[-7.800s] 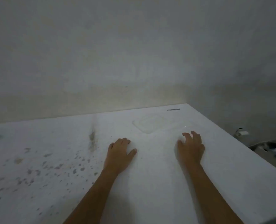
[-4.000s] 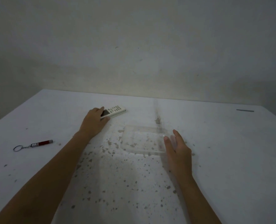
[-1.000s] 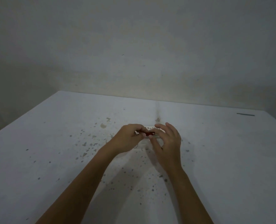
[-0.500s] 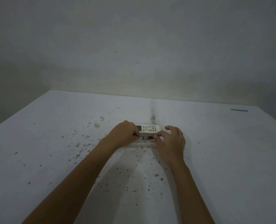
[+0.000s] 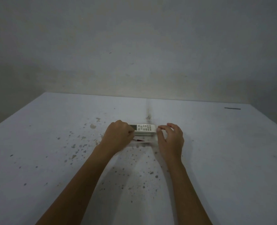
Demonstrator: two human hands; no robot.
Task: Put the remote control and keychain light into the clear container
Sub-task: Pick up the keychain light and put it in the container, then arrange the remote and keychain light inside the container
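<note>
The white remote control (image 5: pixel 143 129) lies flat inside the clear container (image 5: pixel 148 141), along its far side. In front of the remote, the red keychain light (image 5: pixel 140 140) also rests in the container. Its ring end runs under my left hand (image 5: pixel 117 138), which is curled at the container's left end with its fingers closed over that end. My right hand (image 5: pixel 171 139) hovers at the container's right end with fingers spread and curved. Its fingertips are near the remote's right end and hold nothing. The container's walls are hard to make out.
The white table (image 5: pixel 215 159) is speckled with dark stains around and in front of the container. A small dark strip (image 5: pixel 232 108) lies at the far right. A bare wall rises right behind the table's far edge, and the table's left edge slants away.
The keychain light has gone down into the container in front of the remote. My right hand has let go of it and moved right, opening its fingers.
</note>
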